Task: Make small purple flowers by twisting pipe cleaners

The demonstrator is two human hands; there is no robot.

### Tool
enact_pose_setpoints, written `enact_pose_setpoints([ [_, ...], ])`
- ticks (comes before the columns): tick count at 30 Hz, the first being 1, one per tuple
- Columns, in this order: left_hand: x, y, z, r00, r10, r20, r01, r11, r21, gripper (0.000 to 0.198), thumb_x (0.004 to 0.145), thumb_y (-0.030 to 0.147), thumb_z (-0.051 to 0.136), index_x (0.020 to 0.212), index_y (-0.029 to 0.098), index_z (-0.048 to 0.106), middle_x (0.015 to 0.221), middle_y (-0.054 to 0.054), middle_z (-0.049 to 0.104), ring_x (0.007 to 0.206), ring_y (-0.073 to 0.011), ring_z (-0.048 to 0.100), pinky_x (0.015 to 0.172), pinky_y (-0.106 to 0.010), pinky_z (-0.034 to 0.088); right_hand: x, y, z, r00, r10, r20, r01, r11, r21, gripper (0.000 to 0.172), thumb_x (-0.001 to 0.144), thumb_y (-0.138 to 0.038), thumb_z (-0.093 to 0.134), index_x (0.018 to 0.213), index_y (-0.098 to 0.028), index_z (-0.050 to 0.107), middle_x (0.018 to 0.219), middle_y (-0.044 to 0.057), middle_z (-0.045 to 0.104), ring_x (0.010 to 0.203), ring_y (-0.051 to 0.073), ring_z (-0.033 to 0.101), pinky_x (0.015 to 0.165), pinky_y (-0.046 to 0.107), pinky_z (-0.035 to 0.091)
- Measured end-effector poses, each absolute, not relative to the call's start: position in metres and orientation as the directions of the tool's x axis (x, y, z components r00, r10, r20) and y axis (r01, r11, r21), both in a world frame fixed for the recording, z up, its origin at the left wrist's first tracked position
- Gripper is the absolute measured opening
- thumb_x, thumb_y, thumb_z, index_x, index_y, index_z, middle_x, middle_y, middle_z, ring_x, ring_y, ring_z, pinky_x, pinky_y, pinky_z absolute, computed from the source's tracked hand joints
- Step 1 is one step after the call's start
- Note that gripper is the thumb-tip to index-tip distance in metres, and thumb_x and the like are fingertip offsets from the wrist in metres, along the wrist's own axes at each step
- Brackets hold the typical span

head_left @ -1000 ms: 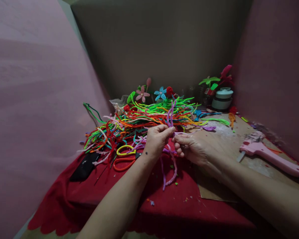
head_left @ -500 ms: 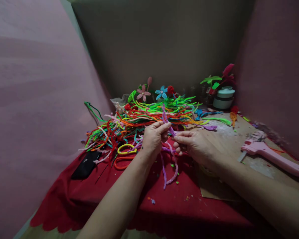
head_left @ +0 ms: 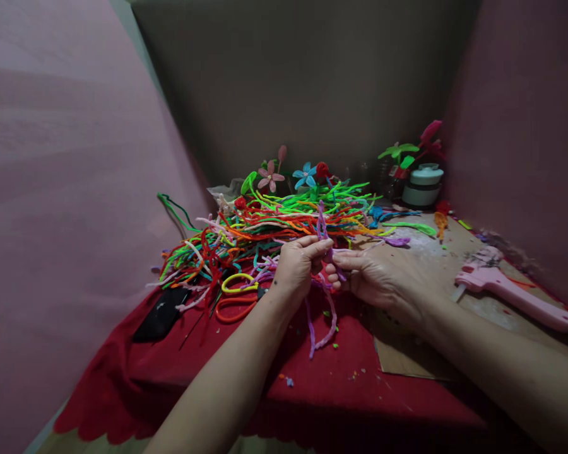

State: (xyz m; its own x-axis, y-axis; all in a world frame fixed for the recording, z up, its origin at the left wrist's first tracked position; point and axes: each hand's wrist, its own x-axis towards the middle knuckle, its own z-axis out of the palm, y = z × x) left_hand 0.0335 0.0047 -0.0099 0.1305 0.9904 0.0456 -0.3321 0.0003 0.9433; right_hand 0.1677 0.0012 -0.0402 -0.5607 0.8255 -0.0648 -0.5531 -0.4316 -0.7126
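Observation:
My left hand (head_left: 297, 266) and my right hand (head_left: 369, 277) meet over the red cloth (head_left: 312, 378), both pinched on a purple pipe cleaner (head_left: 322, 315). Its upper end sticks up above my left thumb. Its lower part hangs down in a loop toward the cloth. Just behind my hands lies a big heap of pipe cleaners (head_left: 274, 233) in green, orange, red and pink.
Yellow and orange loops (head_left: 234, 295) and a black flat object (head_left: 163, 315) lie left of my hands. A pink glue gun (head_left: 511, 291) rests on brown cardboard (head_left: 435, 265) at right. Finished pipe-cleaner flowers (head_left: 288, 176) and a white jar (head_left: 423, 186) stand at the back wall.
My hands have drawn closer together around the purple pipe cleaner, and its upper end has shifted slightly right. The rest of the table looks the same.

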Motion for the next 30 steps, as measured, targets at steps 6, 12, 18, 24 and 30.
enact_pose_setpoints([
  [6, 0.032, 0.004, -0.008, 0.090, 0.989, 0.115, -0.158, -0.100, 0.982, 0.026, 0.060, 0.031, 0.073, 0.056, 0.013, 0.056, 0.046, 0.005, 0.044, 0.038, -0.0033, 0.033, 0.039, -0.019, 0.021, 0.164, 0.000, -0.036, -0.447, 0.892, -0.061, -0.564, -0.334, -0.755, 0.003, 0.068, -0.013, 0.066, 0.066, -0.013, 0.064, 0.055, 0.000, 0.061, 0.048, 0.008, 0.053, 0.047, 0.020, 0.041],
  [12, 0.030, 0.001, -0.001, 0.050, 0.947, 0.317, 0.173, -0.321, 0.931, 0.025, 0.065, 0.028, 0.069, 0.051, 0.013, 0.055, 0.047, 0.003, 0.047, 0.046, -0.0056, 0.039, 0.045, -0.019, 0.031, 0.164, -0.001, -0.030, -0.359, 0.931, -0.073, -0.560, -0.277, -0.781, 0.003, 0.063, -0.012, 0.065, 0.065, -0.012, 0.063, 0.053, 0.001, 0.060, 0.046, 0.009, 0.054, 0.049, 0.021, 0.043],
  [18, 0.021, 0.010, -0.008, 0.312, 0.687, 0.656, 0.329, -0.726, 0.604, 0.010, 0.079, 0.019, 0.056, 0.080, 0.016, 0.066, 0.077, -0.001, 0.054, 0.070, -0.0096, 0.053, 0.062, -0.020, 0.043, 0.170, 0.003, -0.032, -0.337, 0.939, -0.060, -0.528, -0.242, -0.814, 0.004, 0.062, -0.013, 0.064, 0.064, -0.013, 0.061, 0.053, 0.001, 0.059, 0.048, 0.009, 0.053, 0.046, 0.020, 0.039],
  [24, 0.010, 0.012, -0.004, 0.559, 0.389, 0.733, 0.598, -0.801, -0.032, 0.012, 0.083, 0.022, 0.053, 0.079, 0.020, 0.064, 0.079, -0.002, 0.051, 0.076, -0.0128, 0.044, 0.065, -0.024, 0.038, 0.174, 0.001, -0.026, -0.397, 0.918, 0.012, -0.392, -0.158, -0.906, 0.009, 0.062, -0.017, 0.063, 0.056, -0.013, 0.058, 0.048, -0.001, 0.055, 0.043, 0.008, 0.047, 0.044, 0.022, 0.035],
  [30, 0.011, -0.001, 0.011, 0.668, 0.522, 0.530, 0.665, -0.739, -0.110, 0.022, 0.087, 0.022, 0.043, 0.070, 0.015, 0.055, 0.073, -0.004, 0.055, 0.072, -0.0148, 0.043, 0.071, -0.030, 0.035, 0.179, -0.001, -0.016, -0.375, 0.924, 0.074, -0.068, 0.052, -0.996, 0.018, 0.066, -0.025, 0.061, 0.054, -0.013, 0.057, 0.048, 0.000, 0.054, 0.042, 0.008, 0.042, 0.045, 0.024, 0.032],
])
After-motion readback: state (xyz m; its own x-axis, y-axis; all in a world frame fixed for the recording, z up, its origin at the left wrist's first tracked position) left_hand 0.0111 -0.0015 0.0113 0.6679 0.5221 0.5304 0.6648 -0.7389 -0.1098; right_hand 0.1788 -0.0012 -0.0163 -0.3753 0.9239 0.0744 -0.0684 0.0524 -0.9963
